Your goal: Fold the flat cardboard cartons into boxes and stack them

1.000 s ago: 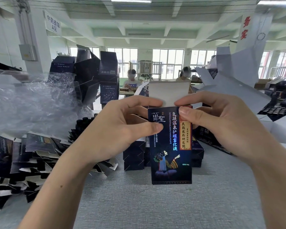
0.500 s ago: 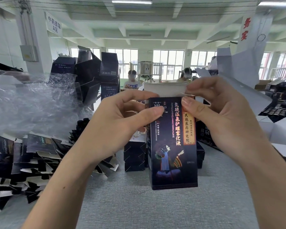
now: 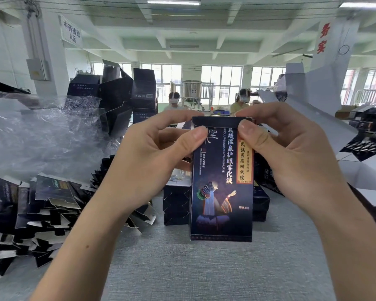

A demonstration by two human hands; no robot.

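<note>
A dark printed carton (image 3: 221, 192) stands upright above the grey table (image 3: 204, 268), erected into a box with its front face toward me. My left hand (image 3: 152, 157) grips its upper left corner, thumb on the front. My right hand (image 3: 287, 153) grips its upper right corner, fingers over the top flap, which lies folded down over the opening. A heap of flat dark cartons (image 3: 37, 209) lies at the left. Folded boxes (image 3: 176, 205) stand in a low stack behind the held carton, partly hidden by it.
Crumpled clear plastic wrap (image 3: 41, 135) covers the left side. Tall dark open boxes (image 3: 122, 101) stand behind it. White unfolded cartons (image 3: 326, 118) lean at the right. Two people sit at a table far behind.
The white top flap that stood up has been folded down over the carton's opening. Both hands have shifted up to the top edge, and the carton sits closer to the camera.
</note>
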